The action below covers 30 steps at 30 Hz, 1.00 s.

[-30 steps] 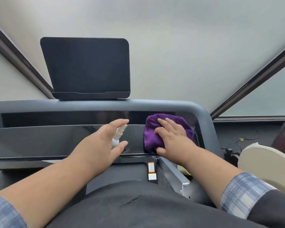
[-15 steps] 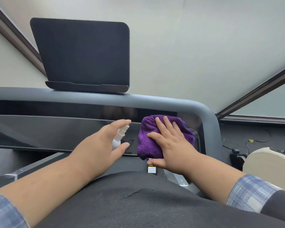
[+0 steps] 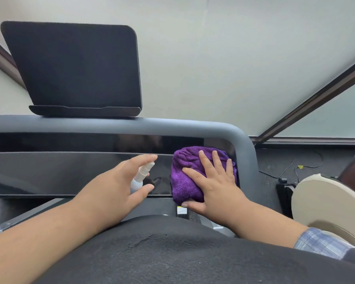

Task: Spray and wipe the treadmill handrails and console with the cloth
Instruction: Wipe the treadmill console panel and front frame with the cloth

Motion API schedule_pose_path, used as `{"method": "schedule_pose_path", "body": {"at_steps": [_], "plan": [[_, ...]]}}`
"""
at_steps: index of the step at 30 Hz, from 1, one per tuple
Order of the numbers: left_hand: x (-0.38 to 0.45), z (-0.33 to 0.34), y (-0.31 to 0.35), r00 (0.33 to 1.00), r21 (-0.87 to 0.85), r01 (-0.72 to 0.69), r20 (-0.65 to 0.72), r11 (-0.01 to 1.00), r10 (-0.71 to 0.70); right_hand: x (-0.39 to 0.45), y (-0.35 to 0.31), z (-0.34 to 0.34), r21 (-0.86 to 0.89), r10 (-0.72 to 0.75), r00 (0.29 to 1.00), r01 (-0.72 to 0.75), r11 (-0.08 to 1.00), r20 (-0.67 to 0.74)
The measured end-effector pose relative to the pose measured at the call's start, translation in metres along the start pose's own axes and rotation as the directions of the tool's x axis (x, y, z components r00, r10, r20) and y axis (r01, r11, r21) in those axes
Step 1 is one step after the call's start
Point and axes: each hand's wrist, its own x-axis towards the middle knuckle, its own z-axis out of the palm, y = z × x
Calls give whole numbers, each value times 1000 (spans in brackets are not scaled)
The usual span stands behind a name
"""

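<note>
I see my right hand (image 3: 215,187) pressing the purple cloth (image 3: 190,175) flat under spread fingers (image 3: 203,160) on the console (image 3: 70,173). My left hand (image 3: 113,187) grips the spray bottle (image 3: 140,176), just left of it.

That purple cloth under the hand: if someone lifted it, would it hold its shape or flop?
Probably flop: the purple cloth lies bunched in soft folds under the right hand. Its fuzzy pile suggests it is light and grippy on the glossy console, not slippery.

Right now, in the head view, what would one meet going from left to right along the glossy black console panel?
Left hand → small white spray bottle → folded purple cloth → right hand → grey rounded handrail corner.
</note>
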Motion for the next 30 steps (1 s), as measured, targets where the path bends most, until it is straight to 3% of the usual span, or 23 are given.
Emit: {"method": "schedule_pose_path", "body": {"at_steps": [9,16,22,26,30], "plan": [[18,19,14,995,26,-89,57,996,87,12,-14,4,23,-61,998,61,998,16],[24,15,20,991,52,-130,38,990,128,-3,1,5,4,0,999,0,1000,35],[20,16,16,992,100,-116,50,988,112,21,-23,6,32,-143,988,142,989,65],[25,9,16,994,57,-109,-7,992,110,13,2,0,-50,-128,990,131,990,50],[25,-3,-1,992,-23,9,-128,1000,-12,6,11,0,-82,-71,997,73,994,30]]}}
